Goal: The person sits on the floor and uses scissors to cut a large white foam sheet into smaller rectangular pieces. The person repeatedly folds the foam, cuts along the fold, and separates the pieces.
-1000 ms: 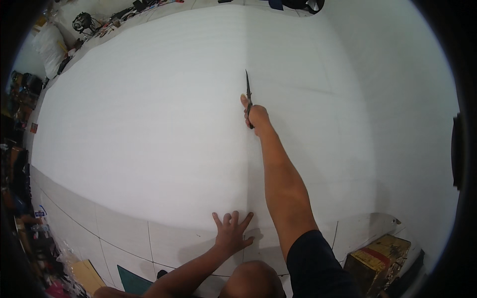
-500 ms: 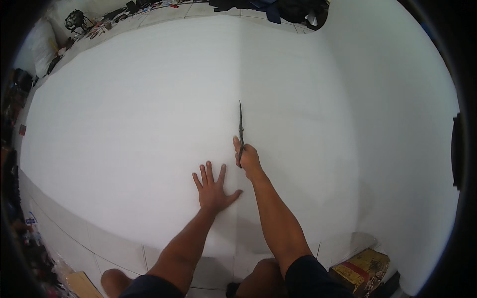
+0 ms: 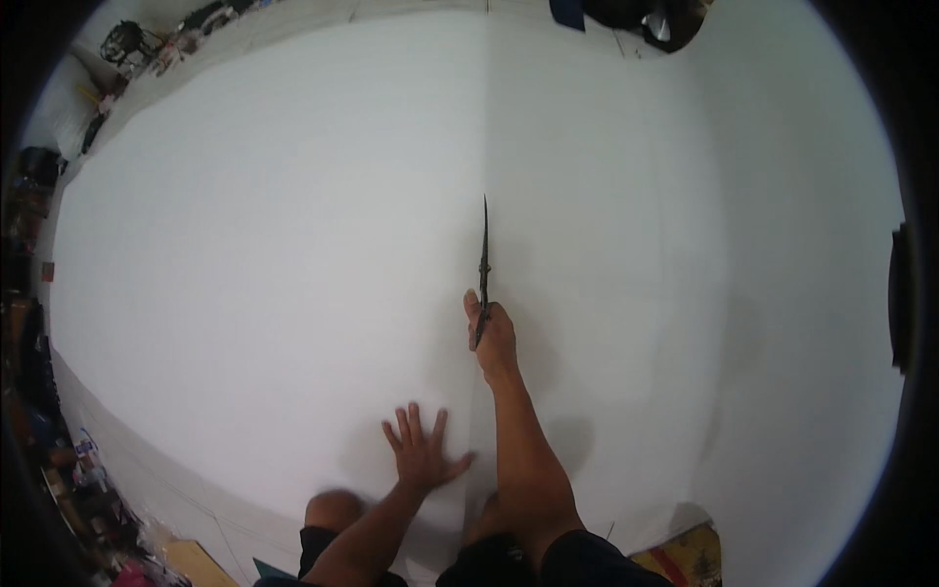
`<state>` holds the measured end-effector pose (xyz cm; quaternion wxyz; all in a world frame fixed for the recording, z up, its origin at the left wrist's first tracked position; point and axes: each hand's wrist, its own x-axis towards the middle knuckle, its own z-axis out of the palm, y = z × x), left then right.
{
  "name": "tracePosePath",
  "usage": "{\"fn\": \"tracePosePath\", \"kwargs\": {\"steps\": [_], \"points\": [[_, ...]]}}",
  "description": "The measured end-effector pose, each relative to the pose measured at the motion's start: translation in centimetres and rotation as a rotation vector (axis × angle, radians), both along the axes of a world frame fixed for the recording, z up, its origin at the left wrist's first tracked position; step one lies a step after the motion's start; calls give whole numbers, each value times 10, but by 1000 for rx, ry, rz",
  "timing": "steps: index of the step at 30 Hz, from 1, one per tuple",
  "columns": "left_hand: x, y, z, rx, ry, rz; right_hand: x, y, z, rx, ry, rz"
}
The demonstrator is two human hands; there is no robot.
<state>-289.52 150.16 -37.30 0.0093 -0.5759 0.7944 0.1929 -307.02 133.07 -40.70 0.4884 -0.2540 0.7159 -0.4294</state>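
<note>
A large white sheet is spread over the floor, with a straight lengthwise line where its left part meets a greyer right part. My right hand is closed around the handles of dark scissors. Their blades point away from me along that line and look nearly edge-on, so I cannot tell how far apart they are. Nearer to me and left of the line, my left hand lies flat on the sheet, fingers spread, holding nothing.
At the right, white material rises in a curve. A yellow box with a red band sits at the lower right. Dark cloth or a bag lies at the far edge. Assorted items crowd the left side, and a small fan stands at the far left.
The scissors and my right hand have moved farther ahead along the line, widening the gap to my left hand. My legs have come forward onto the sheet's near edge, and the view has shifted.
</note>
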Motion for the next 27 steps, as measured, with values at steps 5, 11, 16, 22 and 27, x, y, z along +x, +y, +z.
{"fn": "tracePosePath", "kwargs": {"steps": [5, 11, 16, 22, 27], "points": [[-28, -136, -15, -280, 68, 89, -41, -74, 19, 90, -3, -45], [-65, -367, -37, -362, -97, 243, -44, -139, 14, 15, -18, 36], [-79, -365, -36, -282, -73, 197, -78, -193, 17, 32, -127, -33], [-71, -377, -28, -188, -54, 220, -101, -293, 33, 47, -169, 25], [-68, -384, -27, -96, -78, 237, -121, -375, 33, 32, -182, 11]]}}
